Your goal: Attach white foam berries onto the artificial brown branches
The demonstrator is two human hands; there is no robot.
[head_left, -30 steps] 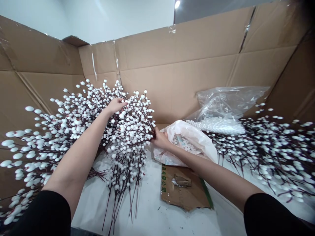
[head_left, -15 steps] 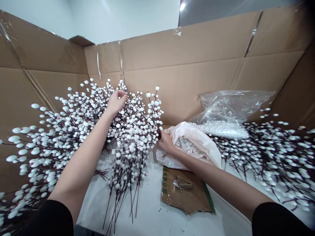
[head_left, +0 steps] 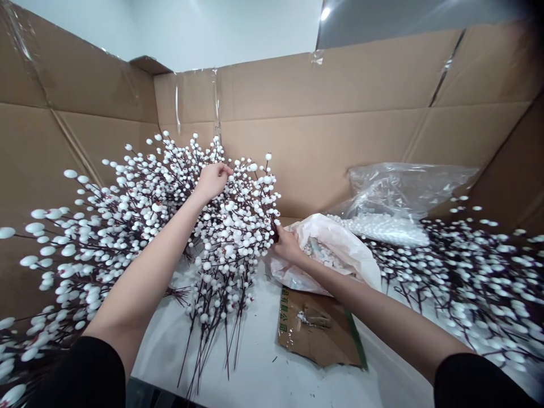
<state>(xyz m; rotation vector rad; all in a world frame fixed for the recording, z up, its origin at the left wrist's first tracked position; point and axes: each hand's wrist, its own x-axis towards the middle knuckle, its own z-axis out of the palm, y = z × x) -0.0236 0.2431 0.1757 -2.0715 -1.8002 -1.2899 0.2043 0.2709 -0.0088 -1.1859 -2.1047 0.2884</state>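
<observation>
1. The right hand is closed on dark stems at the right side of the white berry bunch; the bunch sits in the middle, between the two hands, with its tops leaning left; a hold on the thin stems likely leaves the round berries free.
2. The left hand is at the far top of the bunch, fingers curled and thumb close to them; I cannot tell if it pinches a berry or twig; being up there, it may help spread or steady the tops.
3. More berry stems lie on the counter, bare ends toward the near edge, perhaps so they are easy to grab.
4. A big berry pile fills the left side; its twigs crowd the left arm and could snag.
5. A white bag of small white bits is just beside the right hand; the right arm reaches across it, so it is a bit in the way; a clear bag is behind it.
6. A torn cardboard piece lies near; another berry pile is at the right; cardboard walls close off the far side.
</observation>
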